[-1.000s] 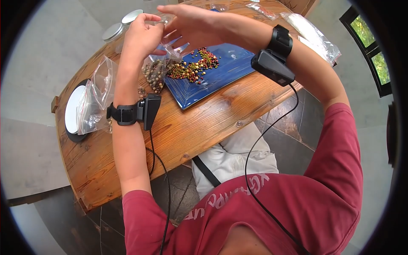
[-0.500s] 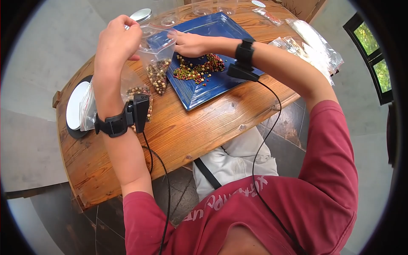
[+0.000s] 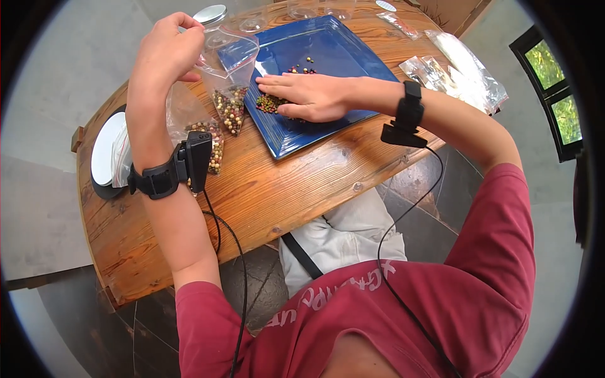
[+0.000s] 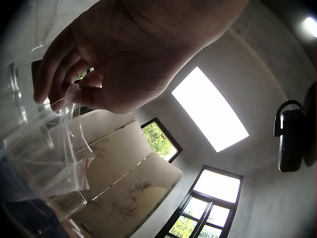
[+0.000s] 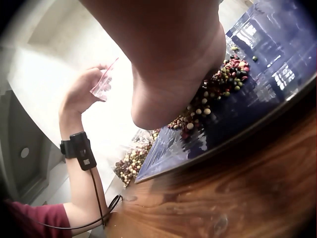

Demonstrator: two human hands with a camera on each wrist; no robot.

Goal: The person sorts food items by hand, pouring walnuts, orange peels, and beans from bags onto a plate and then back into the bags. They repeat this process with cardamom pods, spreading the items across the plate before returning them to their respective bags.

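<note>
My left hand pinches the upper edge of a clear zip bag, whose mouth gapes toward the plate. Mixed coloured beans fill its bottom corner, which hangs down beside the plate's left edge. In the left wrist view, thumb and fingertips grip the plastic. My right hand lies palm down over a pile of loose beans on the square blue plate, fingers straight and pointing at the bag. Part of the pile is hidden under it; the right wrist view shows more beans beside the hand.
Another clear bag of beans lies on the table near my left wrist, by a white disc. Clear jars and a silver-lidded one line the back. Plastic bags and a small packet lie at the right.
My hands were close together over the bag, then parted. The left moved left, holding the bag's edge; the right went down to the plate and now lies flat on the beans, farther right.
</note>
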